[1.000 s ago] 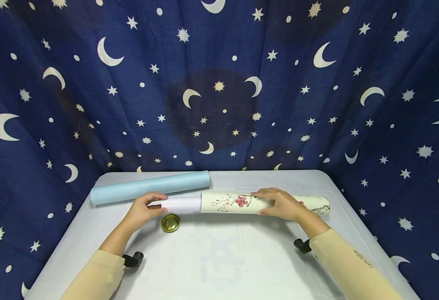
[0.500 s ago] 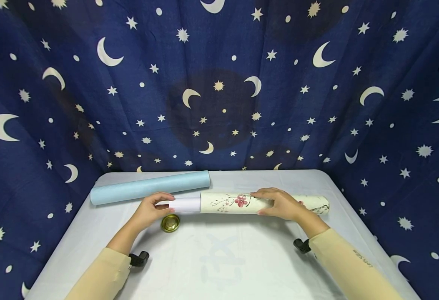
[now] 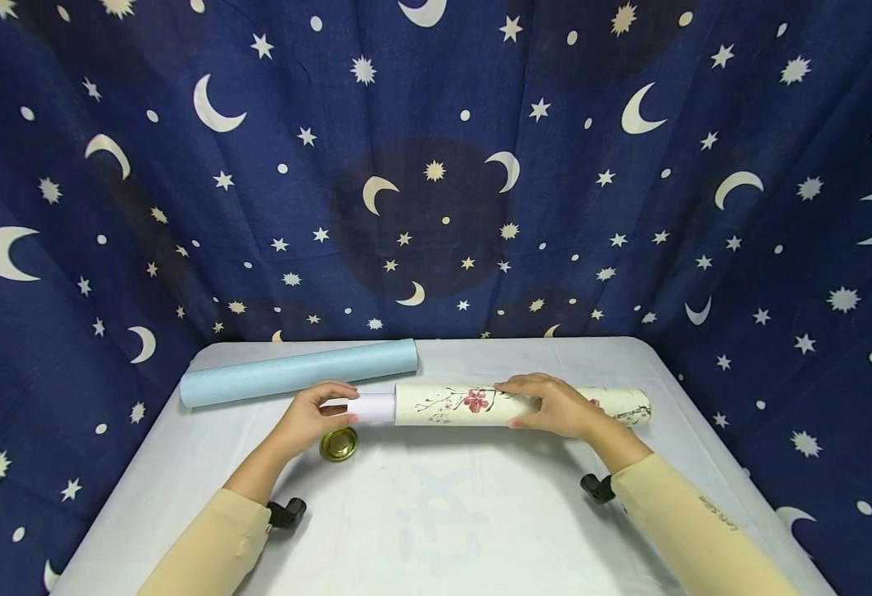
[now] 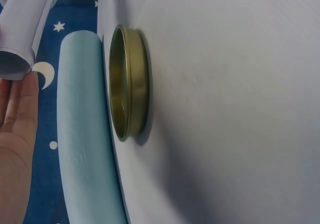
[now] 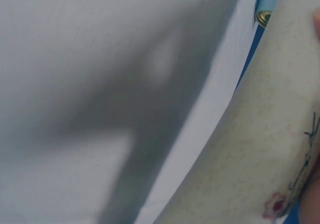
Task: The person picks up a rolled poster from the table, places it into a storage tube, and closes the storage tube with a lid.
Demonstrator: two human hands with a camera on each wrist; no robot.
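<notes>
My left hand (image 3: pixel 316 420) pinches the outer end of a rolled sheet of white paper (image 3: pixel 373 408), thumb on the near side and fingers on the far side. The roll's other end is hidden inside a cream tube (image 3: pixel 436 406) printed with red blossoms and dark branches. My right hand (image 3: pixel 558 407) grips that tube around its middle from above. In the left wrist view the paper roll (image 4: pixel 25 18) shows its hollow end, with fingertips right at the rim. Just below the left hand lies a round gold metal lid (image 3: pixel 339 444).
Behind the left hand, a light blue tube (image 3: pixel 297 372) lies slantwise on the white-covered table (image 3: pixel 532 530). A dark blue curtain (image 3: pixel 436 108) with moons and stars surrounds the table's back and sides.
My left hand has moved right, sliding the paper roll further into the cream tube, so less white shows. The right hand and tube have shifted very slightly left.
</notes>
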